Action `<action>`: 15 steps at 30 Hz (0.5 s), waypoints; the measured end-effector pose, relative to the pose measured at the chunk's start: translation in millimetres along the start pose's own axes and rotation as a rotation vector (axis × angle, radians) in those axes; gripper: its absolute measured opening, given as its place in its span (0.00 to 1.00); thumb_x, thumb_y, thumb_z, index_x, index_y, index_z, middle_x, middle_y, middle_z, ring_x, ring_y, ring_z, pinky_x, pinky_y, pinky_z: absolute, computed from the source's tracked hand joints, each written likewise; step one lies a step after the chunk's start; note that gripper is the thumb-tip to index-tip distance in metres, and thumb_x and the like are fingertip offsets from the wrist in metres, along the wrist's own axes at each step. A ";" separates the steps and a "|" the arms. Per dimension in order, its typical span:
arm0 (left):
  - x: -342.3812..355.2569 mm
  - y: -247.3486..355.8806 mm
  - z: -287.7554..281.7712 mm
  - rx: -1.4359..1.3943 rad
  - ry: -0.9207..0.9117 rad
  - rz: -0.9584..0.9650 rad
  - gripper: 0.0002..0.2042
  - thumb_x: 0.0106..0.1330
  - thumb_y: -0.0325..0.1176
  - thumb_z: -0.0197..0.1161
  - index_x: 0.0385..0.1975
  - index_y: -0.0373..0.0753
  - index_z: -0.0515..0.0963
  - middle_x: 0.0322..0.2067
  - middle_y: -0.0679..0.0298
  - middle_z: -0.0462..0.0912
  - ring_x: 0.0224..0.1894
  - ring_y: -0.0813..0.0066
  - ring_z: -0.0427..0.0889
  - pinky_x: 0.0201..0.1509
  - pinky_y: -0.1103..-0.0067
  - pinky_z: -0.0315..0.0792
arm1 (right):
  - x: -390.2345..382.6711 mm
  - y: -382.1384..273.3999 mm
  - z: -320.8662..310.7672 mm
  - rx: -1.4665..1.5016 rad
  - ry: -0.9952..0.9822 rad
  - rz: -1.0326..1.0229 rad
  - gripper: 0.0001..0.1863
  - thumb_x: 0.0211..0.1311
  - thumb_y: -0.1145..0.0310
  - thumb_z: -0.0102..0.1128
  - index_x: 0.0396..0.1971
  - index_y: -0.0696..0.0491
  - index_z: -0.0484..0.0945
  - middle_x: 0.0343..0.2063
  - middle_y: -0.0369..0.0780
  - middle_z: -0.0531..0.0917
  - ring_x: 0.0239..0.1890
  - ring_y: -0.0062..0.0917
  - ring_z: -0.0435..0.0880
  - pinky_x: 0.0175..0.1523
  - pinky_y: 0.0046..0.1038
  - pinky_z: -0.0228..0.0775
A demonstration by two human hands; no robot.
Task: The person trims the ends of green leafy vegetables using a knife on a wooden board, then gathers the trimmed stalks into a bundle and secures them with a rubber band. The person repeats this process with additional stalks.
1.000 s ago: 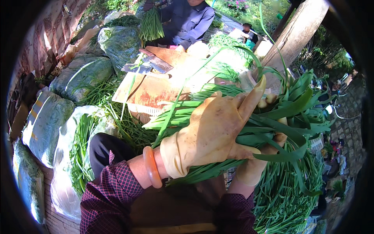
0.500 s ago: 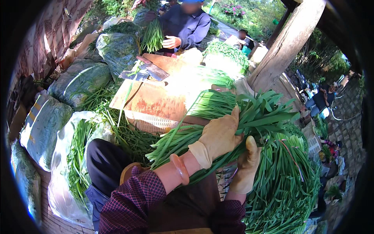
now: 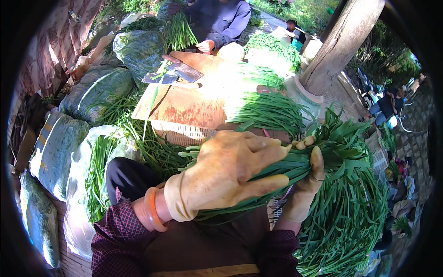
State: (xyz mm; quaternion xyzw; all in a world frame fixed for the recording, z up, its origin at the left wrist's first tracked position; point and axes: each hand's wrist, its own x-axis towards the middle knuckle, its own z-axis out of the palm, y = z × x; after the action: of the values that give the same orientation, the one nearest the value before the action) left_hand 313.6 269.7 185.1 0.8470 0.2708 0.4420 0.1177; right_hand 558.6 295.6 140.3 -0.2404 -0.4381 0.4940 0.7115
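My left hand [image 3: 226, 173], in a tan rubber glove with an orange bracelet at the wrist, lies across a long bunch of flat green leafy stalks [image 3: 336, 150], its fingers stretched out and apart. My right hand [image 3: 304, 187], also gloved, is closed round that bunch on the right, fingertips over the leaves. Under and right of it lies a large heap of the same greens [image 3: 337, 221]. Beyond my hands, a wooden board [image 3: 175, 108] rests on a plastic basket [image 3: 180, 135], with a cleaver [image 3: 182, 74] on it and cut bunches [image 3: 263, 111] along its right.
Plastic-wrapped bundles [image 3: 60, 152] and an open bag of greens [image 3: 99, 175] fill the left. Across the board a co-worker in dark blue [image 3: 221, 21] holds greens [image 3: 180, 34]. A wooden post [image 3: 341, 46] stands at back right; other people [image 3: 387, 104] are on the paving beyond.
Since half a second ago my left hand has moved left and nearer the camera, its fingers spreading along the bunch. My right hand has risen slightly with its thumb up beside the leaves.
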 end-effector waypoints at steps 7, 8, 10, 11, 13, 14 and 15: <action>-13.8 -58.5 -5.7 -0.199 0.062 -0.633 0.21 0.69 0.47 0.64 0.46 0.33 0.80 0.35 0.50 0.86 0.37 0.55 0.85 0.42 0.68 0.77 | -6.2 -7.5 22.6 -0.143 -0.077 -0.024 0.37 0.62 0.63 0.63 0.69 0.57 0.60 0.41 0.37 0.78 0.41 0.26 0.80 0.58 0.35 0.72; -14.1 -55.9 6.4 -0.135 -0.047 -0.624 0.22 0.68 0.47 0.65 0.49 0.33 0.79 0.38 0.47 0.86 0.41 0.50 0.86 0.45 0.66 0.77 | -6.6 -8.2 25.5 -0.149 -0.061 -0.017 0.38 0.62 0.63 0.63 0.69 0.58 0.59 0.42 0.38 0.78 0.41 0.26 0.80 0.57 0.35 0.73; -6.3 -49.0 31.9 -0.223 0.087 -0.514 0.23 0.67 0.43 0.67 0.54 0.32 0.77 0.41 0.45 0.86 0.45 0.50 0.85 0.49 0.66 0.77 | -6.7 -8.7 28.5 -0.131 -0.087 -0.010 0.38 0.61 0.64 0.63 0.69 0.58 0.60 0.41 0.38 0.78 0.41 0.27 0.80 0.58 0.36 0.72; -0.6 -44.9 41.9 -0.434 0.105 -0.620 0.21 0.70 0.37 0.64 0.60 0.35 0.75 0.52 0.51 0.83 0.55 0.61 0.82 0.58 0.72 0.73 | -5.9 -8.8 28.3 -0.125 -0.097 -0.023 0.38 0.61 0.64 0.63 0.69 0.58 0.60 0.41 0.39 0.78 0.42 0.27 0.80 0.58 0.36 0.72; 12.0 -33.5 56.4 -0.370 0.205 -0.499 0.22 0.70 0.35 0.62 0.63 0.37 0.72 0.52 0.51 0.82 0.55 0.58 0.82 0.59 0.70 0.73 | -4.1 -8.1 26.0 -0.064 -0.092 -0.009 0.37 0.60 0.66 0.62 0.68 0.58 0.61 0.41 0.39 0.78 0.42 0.27 0.80 0.58 0.35 0.73; 17.8 -27.1 59.5 -0.336 0.262 -0.426 0.23 0.70 0.34 0.61 0.64 0.38 0.71 0.53 0.50 0.82 0.55 0.57 0.82 0.60 0.69 0.73 | -2.8 -8.1 24.1 -0.103 -0.093 -0.032 0.36 0.60 0.66 0.62 0.68 0.58 0.62 0.43 0.40 0.78 0.43 0.28 0.81 0.59 0.35 0.72; 19.9 -17.9 60.6 -0.173 0.172 -0.338 0.24 0.71 0.32 0.57 0.67 0.36 0.67 0.57 0.49 0.78 0.58 0.51 0.78 0.61 0.65 0.72 | -1.8 -7.0 22.6 -0.113 -0.095 -0.041 0.36 0.60 0.66 0.62 0.68 0.58 0.63 0.44 0.40 0.79 0.45 0.28 0.81 0.59 0.35 0.72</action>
State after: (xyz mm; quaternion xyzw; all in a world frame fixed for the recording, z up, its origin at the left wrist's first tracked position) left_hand 365.6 298.2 155.6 0.7356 0.3791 0.5082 0.2387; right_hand 542.4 289.1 156.3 -0.2475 -0.5033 0.4649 0.6851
